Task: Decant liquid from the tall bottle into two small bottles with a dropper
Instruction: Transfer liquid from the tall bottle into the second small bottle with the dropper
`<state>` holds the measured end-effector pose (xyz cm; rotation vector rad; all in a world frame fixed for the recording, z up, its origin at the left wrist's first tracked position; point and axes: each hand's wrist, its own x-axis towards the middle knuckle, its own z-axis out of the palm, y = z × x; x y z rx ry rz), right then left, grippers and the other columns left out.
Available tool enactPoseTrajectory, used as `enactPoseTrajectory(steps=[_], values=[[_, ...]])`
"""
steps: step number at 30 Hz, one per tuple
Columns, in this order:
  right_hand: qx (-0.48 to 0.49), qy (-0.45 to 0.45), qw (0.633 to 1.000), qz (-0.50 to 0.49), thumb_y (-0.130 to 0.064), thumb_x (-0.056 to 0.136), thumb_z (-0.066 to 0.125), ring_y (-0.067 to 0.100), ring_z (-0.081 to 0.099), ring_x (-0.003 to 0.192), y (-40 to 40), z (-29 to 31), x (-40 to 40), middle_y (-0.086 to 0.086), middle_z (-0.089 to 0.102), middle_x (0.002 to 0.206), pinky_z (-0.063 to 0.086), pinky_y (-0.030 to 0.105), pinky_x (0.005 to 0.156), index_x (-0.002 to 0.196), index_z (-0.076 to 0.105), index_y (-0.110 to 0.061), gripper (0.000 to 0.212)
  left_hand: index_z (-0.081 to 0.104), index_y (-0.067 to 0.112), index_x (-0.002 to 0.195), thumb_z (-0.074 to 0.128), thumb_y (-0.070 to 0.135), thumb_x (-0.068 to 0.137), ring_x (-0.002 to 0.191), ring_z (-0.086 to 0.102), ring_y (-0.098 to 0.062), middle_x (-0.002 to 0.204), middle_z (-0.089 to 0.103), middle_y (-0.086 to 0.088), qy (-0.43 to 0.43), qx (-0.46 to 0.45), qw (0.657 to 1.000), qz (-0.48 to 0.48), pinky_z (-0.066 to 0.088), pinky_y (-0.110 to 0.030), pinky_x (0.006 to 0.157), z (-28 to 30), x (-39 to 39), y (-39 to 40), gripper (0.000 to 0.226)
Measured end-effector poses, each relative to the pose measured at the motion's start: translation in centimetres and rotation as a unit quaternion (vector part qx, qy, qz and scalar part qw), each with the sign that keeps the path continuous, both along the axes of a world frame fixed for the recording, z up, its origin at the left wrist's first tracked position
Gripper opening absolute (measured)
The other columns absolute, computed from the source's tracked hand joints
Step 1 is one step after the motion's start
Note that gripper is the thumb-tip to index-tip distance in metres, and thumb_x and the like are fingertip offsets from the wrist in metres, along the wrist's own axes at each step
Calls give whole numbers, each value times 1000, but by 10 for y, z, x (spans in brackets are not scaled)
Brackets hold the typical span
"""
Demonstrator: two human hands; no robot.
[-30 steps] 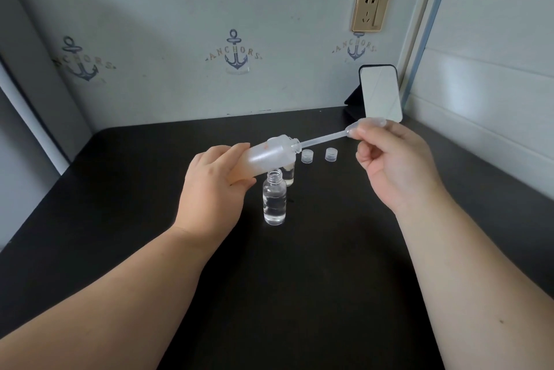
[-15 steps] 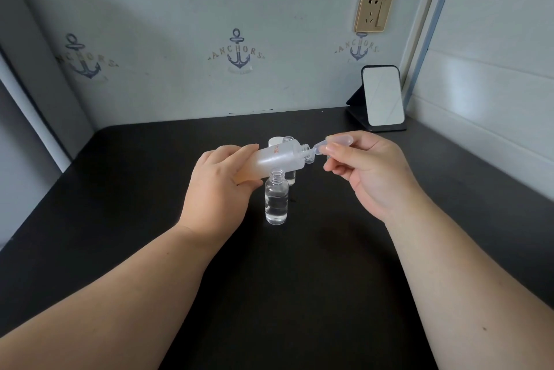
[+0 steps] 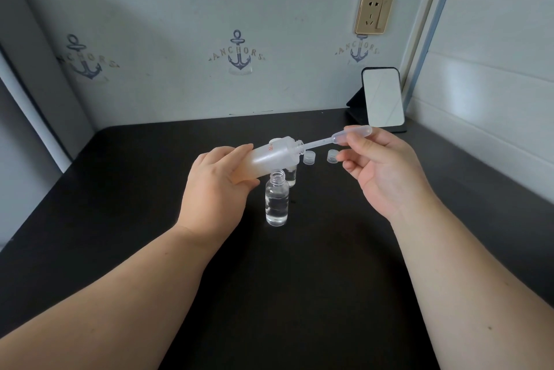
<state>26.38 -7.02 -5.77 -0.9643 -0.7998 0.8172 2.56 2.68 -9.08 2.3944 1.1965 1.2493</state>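
My left hand (image 3: 215, 189) grips the frosted tall bottle (image 3: 269, 156), tilted almost level above the table with its open mouth pointing right. My right hand (image 3: 380, 171) pinches the bulb of a clear plastic dropper (image 3: 338, 137), and the thin stem reaches into the bottle's mouth. Below the tall bottle stands an open small clear bottle (image 3: 276, 200) partly filled with clear liquid. A second small bottle (image 3: 291, 176) stands just behind it, mostly hidden by the tall bottle.
Two small clear caps (image 3: 309, 157) (image 3: 332, 156) lie on the black table (image 3: 299, 279) behind the bottles. A white cap (image 3: 275, 140) peeks out behind the tall bottle. A small mirror on a stand (image 3: 382, 98) sits at the back right corner, walls close behind and right.
Half a second ago the dropper was pushed deep into the tall bottle. My right hand has since drawn it back to the right, so most of the stem is out again.
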Motion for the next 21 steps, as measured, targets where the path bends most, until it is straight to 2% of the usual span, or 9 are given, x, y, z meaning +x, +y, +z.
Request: enactPoseTrajectory(steps=[2,5,7,11,17,21], values=[[2,18,1000,-9,-16,83,74,19,69,69,0,0,2,9,77,96,54,23,65,100,74,-7,19,64,22,135,82,11,81,112,52,-25,122,64,3,-4,-4,1000,0,33,-29,96,0,0,0,59],[7,48,999,-21,-11,91,70,19,69,69,-1,1,5,9,77,94,54,23,64,96,77,-10,8,63,23,136,82,13,82,113,51,-24,122,63,5,-6,-11,1000,5,33,-27,96,0,-1,1,59],[13,70,997,-28,-10,93,68,18,69,69,-2,2,7,9,77,94,54,23,63,94,77,-11,9,63,23,137,81,14,82,113,51,-23,123,63,6,-6,-14,1000,8,32,-26,96,0,-1,2,59],[16,113,993,-41,-12,93,69,18,69,70,-2,3,12,7,76,90,53,23,62,100,76,-9,10,61,25,138,80,15,84,116,49,-22,125,62,7,-7,-23,1000,15,30,-25,97,0,-3,2,58],[27,185,980,-71,-14,92,71,16,70,70,-5,4,18,4,76,88,53,23,63,84,81,-15,12,60,27,139,79,17,85,118,50,-21,124,60,11,-27,-48,998,22,35,-29,98,0,-5,4,58],[53,245,964,-86,-12,91,72,17,71,71,-5,6,22,4,75,84,53,23,62,96,75,-9,6,59,27,139,78,19,86,114,52,-16,117,56,15,-57,-66,996,31,38,-29,96,1,-5,5,57]])
